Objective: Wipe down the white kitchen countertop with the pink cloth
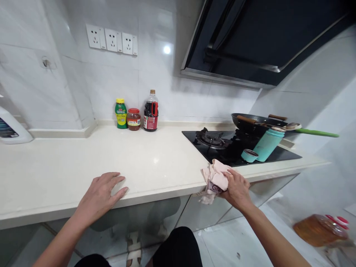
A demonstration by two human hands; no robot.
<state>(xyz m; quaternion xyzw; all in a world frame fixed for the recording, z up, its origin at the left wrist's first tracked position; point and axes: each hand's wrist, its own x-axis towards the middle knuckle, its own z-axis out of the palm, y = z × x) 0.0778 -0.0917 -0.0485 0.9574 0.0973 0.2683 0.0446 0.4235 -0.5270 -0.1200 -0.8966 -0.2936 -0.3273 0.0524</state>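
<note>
A crumpled pale pink cloth [218,176] with dark lettering is gripped in my right hand [237,189] at the counter's front edge, just before the gas stove [194,139]. Part of the cloth hangs down over the edge. My left hand [102,191] rests at the front of the cream countertop [155,170], fingers apart and holding nothing. Close beyond my right hand, on the stove's glass, stand a turquoise flask [268,146] and its small turquoise cup lid [249,155].
Against the back wall stand a green squeeze bottle [121,115], a red-lidded jar [134,120] and a dark sauce bottle [151,115]. A wok [244,124] sits on the stove's far burner. The range hood [250,44] overhangs. A white bottle [12,128] is at left, an oil jug [319,230] lower right.
</note>
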